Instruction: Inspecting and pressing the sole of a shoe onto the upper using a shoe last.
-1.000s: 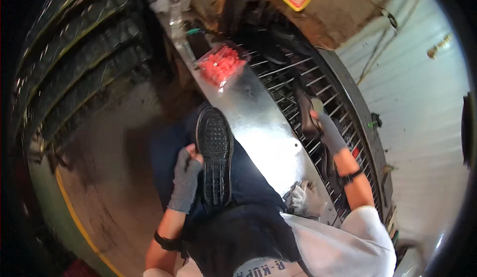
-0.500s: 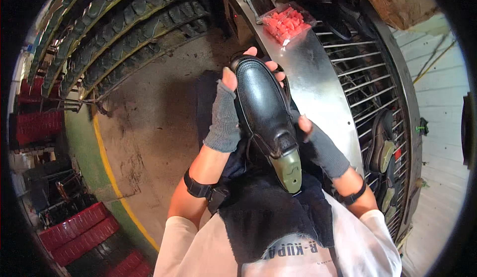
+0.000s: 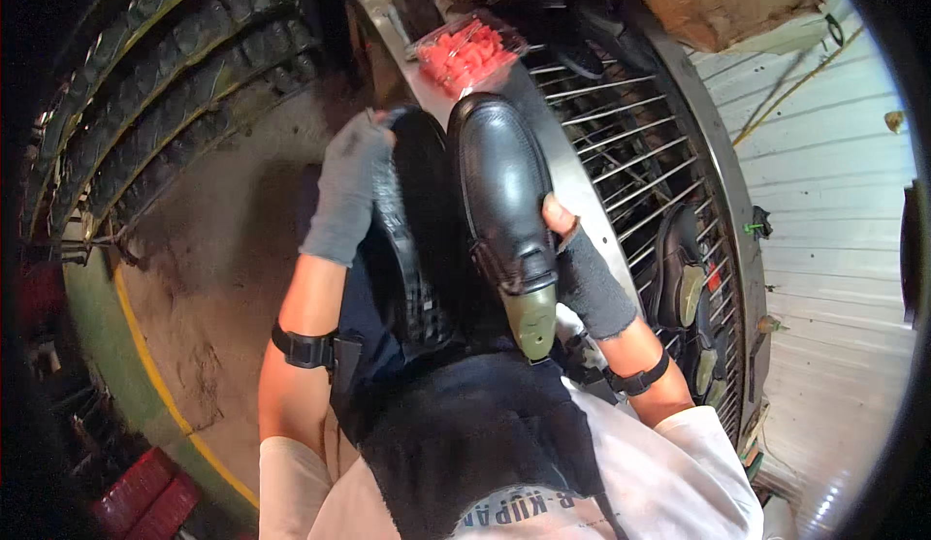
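In grey fingerless gloves, both hands are over the lap. My right hand [image 3: 590, 273] grips a black leather shoe [image 3: 499, 172] from its right side, thumb on the upper; the shoe points away from me, upper facing up. A green shoe last [image 3: 531, 327] sticks out of its heel end. Beside it on the left, my left hand [image 3: 351, 181] is closed on a second black shoe [image 3: 412, 210], which is tipped on edge so its ridged sole edge shows. Most fingers of both hands are hidden behind the shoes.
A metal bench [image 3: 558, 138] runs ahead to the right, with a clear plastic bag of pink-red pieces [image 3: 467, 55] on it. Further right, a barred rack [image 3: 640, 152] holds more black shoes [image 3: 676, 259]. Tiered racks [image 3: 184, 84] of dark shoes stand far left.
My left hand has left the upright shoe and now holds a second shoe beside it, to the left. My right hand keeps the first shoe. The view has turned slightly right.
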The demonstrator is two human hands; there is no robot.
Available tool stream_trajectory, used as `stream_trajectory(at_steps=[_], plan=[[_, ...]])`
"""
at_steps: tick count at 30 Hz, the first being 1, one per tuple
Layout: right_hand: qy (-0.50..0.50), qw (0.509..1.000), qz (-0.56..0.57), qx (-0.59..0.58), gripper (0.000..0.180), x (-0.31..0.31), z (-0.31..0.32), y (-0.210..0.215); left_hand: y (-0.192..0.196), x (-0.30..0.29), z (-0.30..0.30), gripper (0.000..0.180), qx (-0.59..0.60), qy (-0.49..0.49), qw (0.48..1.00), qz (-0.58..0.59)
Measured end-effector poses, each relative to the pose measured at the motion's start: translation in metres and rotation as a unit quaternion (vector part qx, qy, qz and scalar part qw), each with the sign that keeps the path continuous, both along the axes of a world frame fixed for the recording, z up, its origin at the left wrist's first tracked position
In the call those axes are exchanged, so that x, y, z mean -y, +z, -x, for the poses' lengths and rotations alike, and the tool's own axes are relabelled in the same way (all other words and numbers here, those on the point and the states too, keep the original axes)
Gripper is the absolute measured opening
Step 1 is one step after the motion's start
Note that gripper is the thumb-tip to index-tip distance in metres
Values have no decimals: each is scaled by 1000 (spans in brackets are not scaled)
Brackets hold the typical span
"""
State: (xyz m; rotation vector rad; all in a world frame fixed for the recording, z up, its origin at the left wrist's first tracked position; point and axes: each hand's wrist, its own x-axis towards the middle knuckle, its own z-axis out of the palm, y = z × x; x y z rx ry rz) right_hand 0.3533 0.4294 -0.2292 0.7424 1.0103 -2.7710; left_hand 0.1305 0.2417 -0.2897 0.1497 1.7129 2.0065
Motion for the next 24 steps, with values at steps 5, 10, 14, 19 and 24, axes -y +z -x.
stream_trajectory(at_steps=[5, 10, 14, 19, 24], plan=[[39, 998, 51, -11, 85, 24, 22, -37, 53, 24, -4, 47, -9, -62, 963, -264], [102, 986, -129, -41, 99, 66, 35, -28, 60, 34, -18, 68, -4, -113, 939, -325], [120, 990, 45, -53, 81, 64, 32, -22, 61, 40, -25, 61, -20, -142, 938, -316], [109, 992, -38, -42, 82, 65, 35, -12, 63, 38, -24, 56, 42, -169, 926, -334], [117, 990, -69, -39, 83, 61, 34, -14, 63, 39, -23, 53, -35, -180, 940, -289]])
